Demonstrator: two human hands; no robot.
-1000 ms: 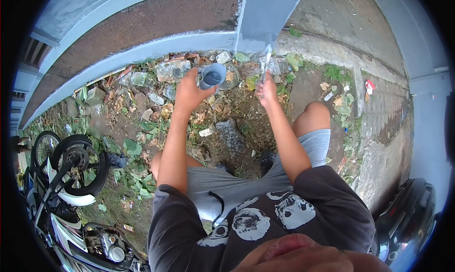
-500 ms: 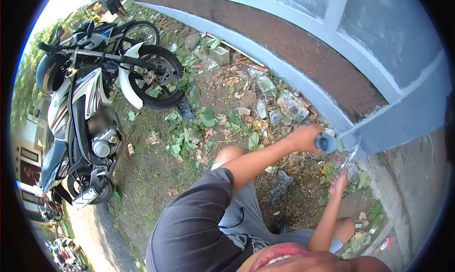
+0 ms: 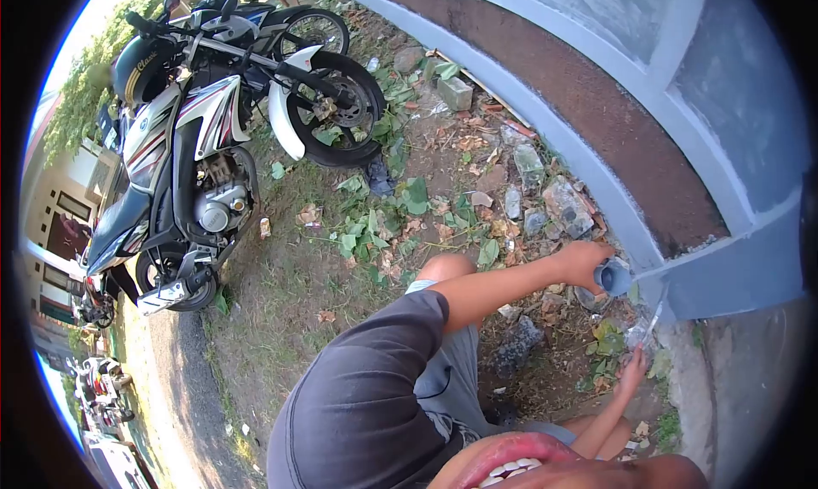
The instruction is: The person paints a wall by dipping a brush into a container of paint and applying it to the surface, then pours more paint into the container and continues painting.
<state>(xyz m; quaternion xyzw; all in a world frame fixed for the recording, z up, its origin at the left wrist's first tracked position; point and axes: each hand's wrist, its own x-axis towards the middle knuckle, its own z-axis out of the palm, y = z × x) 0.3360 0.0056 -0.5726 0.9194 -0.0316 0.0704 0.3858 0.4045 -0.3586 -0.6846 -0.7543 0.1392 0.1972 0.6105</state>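
Turning your head to the left has just swung the view: the motorcycles take up more of the scene than a second ago, while your hands stay at the foot of the same grey-blue pillar [image 3: 724, 278]. For the work in hand, that means the same spot is being worked, only seen now from the side (the brush's tip is too small here to say whether it touches the paintwork).

Your left hand [image 3: 584, 266] is closed around a grey cup [image 3: 617, 279], tilted so that its mouth partly shows; you cannot tell how full it is. Your right hand [image 3: 632, 370], apart from the left and nearer to you, is closed on the handle of a slim brush [image 3: 653, 320]. The brush points far and slightly right, its end at the pillar's lower edge, with the cup just to its left.

Around your hands lie leaves and rubble: a dark stone [image 3: 518, 346] left of your right hand, and a pale block [image 3: 567, 208] beyond your left forearm. Farther out, the low wall's brown band [image 3: 588, 97] curves away to the far left, and a white motorcycle [image 3: 220, 118] stands well to the left.
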